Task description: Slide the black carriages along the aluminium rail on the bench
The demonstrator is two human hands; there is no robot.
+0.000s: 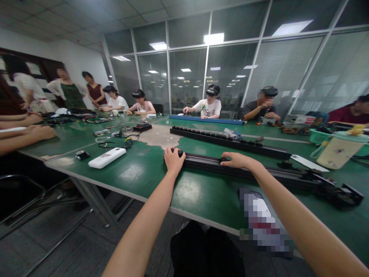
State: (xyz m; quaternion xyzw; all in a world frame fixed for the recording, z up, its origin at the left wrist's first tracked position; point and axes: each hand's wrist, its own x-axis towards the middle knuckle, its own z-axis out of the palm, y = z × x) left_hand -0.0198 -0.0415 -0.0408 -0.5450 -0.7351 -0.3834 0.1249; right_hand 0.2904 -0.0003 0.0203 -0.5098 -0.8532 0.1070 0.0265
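A long black rail (pixel 259 174) lies across the green table (pixel 150 169) in front of me. My left hand (pixel 173 159) is closed around the rail's left end. My right hand (pixel 235 159) rests on top of the rail further right, its fingers curled over the far edge. Both arms are stretched out over the table.
A second black rail (pixel 230 141) and a blue rail (pixel 207 120) lie further back. A white remote-like device (pixel 107 157), cables (pixel 121 143) and a small black object (pixel 82 154) lie to the left. A pale bottle (pixel 337 151) stands at right. Several people sit around the table.
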